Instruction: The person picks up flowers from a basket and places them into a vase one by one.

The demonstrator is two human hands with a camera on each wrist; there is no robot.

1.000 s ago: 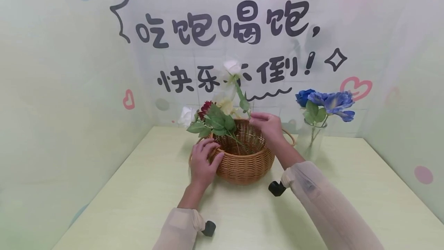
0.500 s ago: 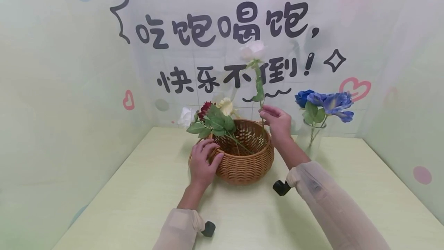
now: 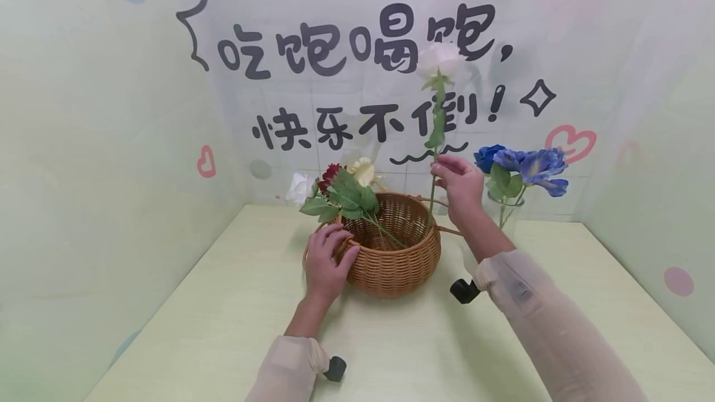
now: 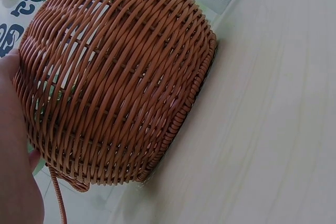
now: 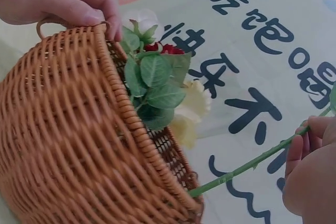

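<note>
A round brown wicker basket (image 3: 393, 272) stands on the table. My left hand (image 3: 326, 265) grips its left rim; in the right wrist view the fingers reach over the edge. My right hand (image 3: 462, 188) pinches the green stem of a white rose (image 3: 441, 61) above the basket's right side. The stem's lower end is down inside the rim, as the right wrist view shows. Leaning left in the basket are another white flower (image 3: 300, 188), a dark red flower (image 3: 329, 177) and a pale yellow flower (image 3: 364, 171), with green leaves (image 5: 155, 70) among them.
A glass vase (image 3: 507, 211) holding blue flowers (image 3: 539, 164) stands behind and right of the basket, close to my right forearm. The pale table (image 3: 385, 352) is walled by printed sheets (image 3: 84, 141) at the back and both sides.
My right hand has moved right and upward with the white rose, whose stem now stands nearly upright at the basket's right rim. My left hand stays on the left rim.
</note>
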